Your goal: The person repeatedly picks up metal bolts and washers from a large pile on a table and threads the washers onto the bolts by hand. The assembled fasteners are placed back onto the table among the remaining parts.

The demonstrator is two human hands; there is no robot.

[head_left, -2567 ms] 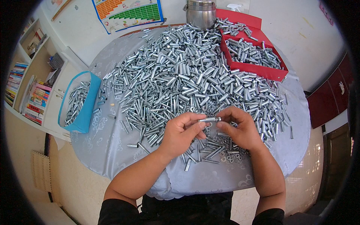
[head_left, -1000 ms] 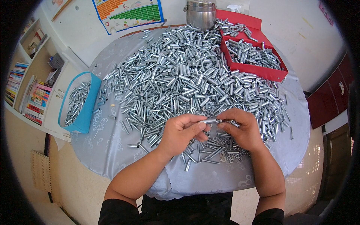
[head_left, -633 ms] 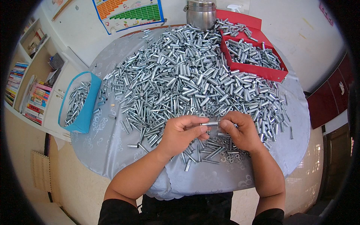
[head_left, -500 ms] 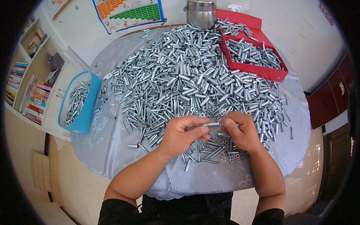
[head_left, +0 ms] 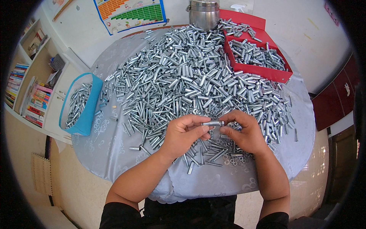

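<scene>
Level between my two hands lies a silver expansion bolt (head_left: 212,123) with a metal sleeve. My left hand (head_left: 180,134) pinches its left end between thumb and fingers. At the other end, the fingertips and thumb of my right hand (head_left: 246,133) close around the tip; what small part they cover there is hidden. Below my hands are loose bolts (head_left: 217,154) and a small heap of washers and nuts (head_left: 236,159). Just beyond them spreads a large pile of metal sleeves and bolts (head_left: 179,80).
A blue fabric bin (head_left: 87,114) holding metal parts stands at the left of the round, cloth-covered table (head_left: 103,160). At the back right is an open red box (head_left: 263,73) with more parts. A steel pot (head_left: 204,16) stands at the far edge, behind the pile.
Both hands have lifted the bolt slightly away from me and a little left. My right fingers have shifted from over the bolt's end to its tip, so more of that end shows.
</scene>
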